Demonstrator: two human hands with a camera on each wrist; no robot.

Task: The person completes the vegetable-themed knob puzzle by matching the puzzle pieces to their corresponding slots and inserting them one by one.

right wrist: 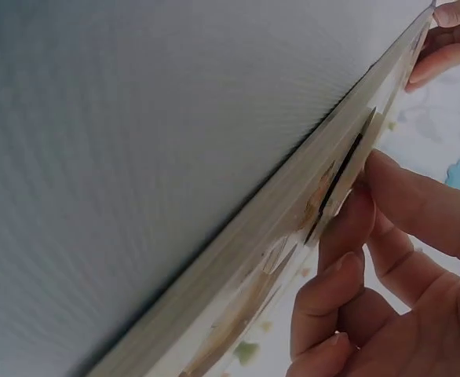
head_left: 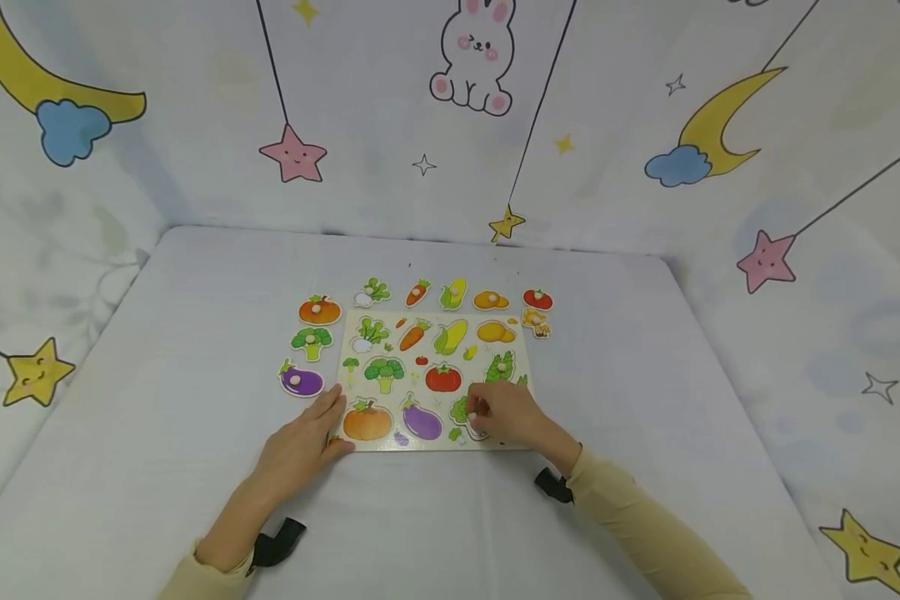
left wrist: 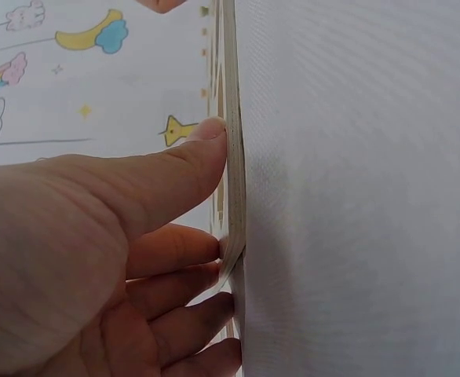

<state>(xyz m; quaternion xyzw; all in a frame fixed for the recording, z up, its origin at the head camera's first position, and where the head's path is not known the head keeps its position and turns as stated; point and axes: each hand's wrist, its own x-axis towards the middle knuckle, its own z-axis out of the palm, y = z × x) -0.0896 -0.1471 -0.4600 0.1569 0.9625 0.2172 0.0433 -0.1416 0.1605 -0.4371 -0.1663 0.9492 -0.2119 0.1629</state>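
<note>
A wooden vegetable puzzle board (head_left: 472, 368) lies flat on the white table, printed with pumpkin, eggplant, tomato, corn and others. My right hand (head_left: 506, 412) is at its near right corner, where thumb and forefinger pinch a green-and-white vegetable puzzle piece (right wrist: 341, 177). Seen from the right wrist, this thin piece stands slightly tilted over the board's surface. My fingers hide much of it in the head view. The left hand (head_left: 300, 454) rests against the board's left edge, fingers extended; its thumb touches the near left corner. An asparagus piece (head_left: 501, 367) with a knob sits in the board.
Left of the board lie pumpkin (head_left: 319, 312), broccoli (head_left: 312, 340) and eggplant (head_left: 302, 382) pieces. Along its far edge are turnip (head_left: 372, 292), carrot (head_left: 417, 292), corn (head_left: 453, 293), potato (head_left: 491, 300) and tomato (head_left: 537, 300) pieces. A yellow-brown piece (head_left: 536, 322) lies below the tomato.
</note>
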